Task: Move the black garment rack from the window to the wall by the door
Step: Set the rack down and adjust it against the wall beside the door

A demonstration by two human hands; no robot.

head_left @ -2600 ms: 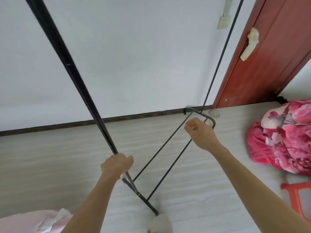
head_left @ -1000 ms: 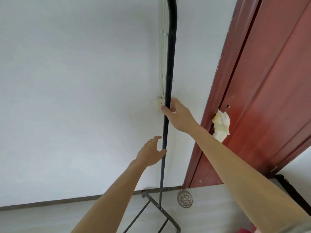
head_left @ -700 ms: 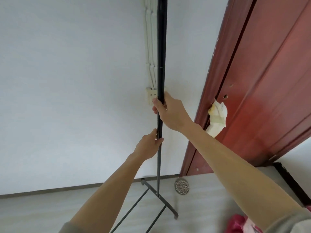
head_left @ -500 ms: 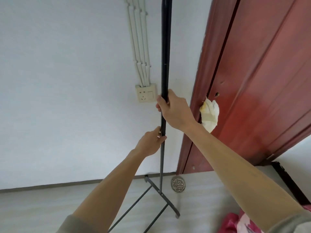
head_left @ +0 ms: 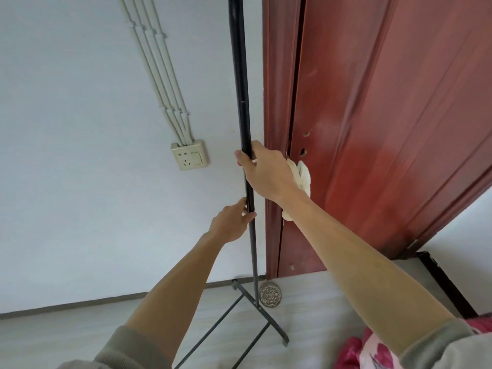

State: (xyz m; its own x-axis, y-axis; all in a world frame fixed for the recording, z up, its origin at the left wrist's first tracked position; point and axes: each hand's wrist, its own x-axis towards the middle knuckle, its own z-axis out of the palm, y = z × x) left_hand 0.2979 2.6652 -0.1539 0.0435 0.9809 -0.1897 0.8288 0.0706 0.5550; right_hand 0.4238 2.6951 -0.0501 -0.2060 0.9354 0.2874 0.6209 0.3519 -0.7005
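Note:
The black garment rack [head_left: 241, 83] stands upright close to the white wall [head_left: 80, 182], just left of the red-brown door [head_left: 372, 129]. Only its right-hand pole and black foot bar [head_left: 262, 314] show; the foot rests on the pale floor. My right hand [head_left: 266, 174] is wrapped around the pole at socket height. My left hand [head_left: 231, 222] grips the same pole a little lower. The rack's top and far side are out of frame.
A beige wall socket [head_left: 190, 158] with white cable conduits above it sits left of the pole. A round metal floor drain [head_left: 270, 295] lies by the foot bar. A cloth-wrapped door handle [head_left: 302, 177] is behind my right wrist. A pink floral blanket [head_left: 372, 352] lies at lower right.
I have gone from holding the rack low over the floor to gripping its right pole with both hands. The pole now stands nearer the door frame, away from the socket.

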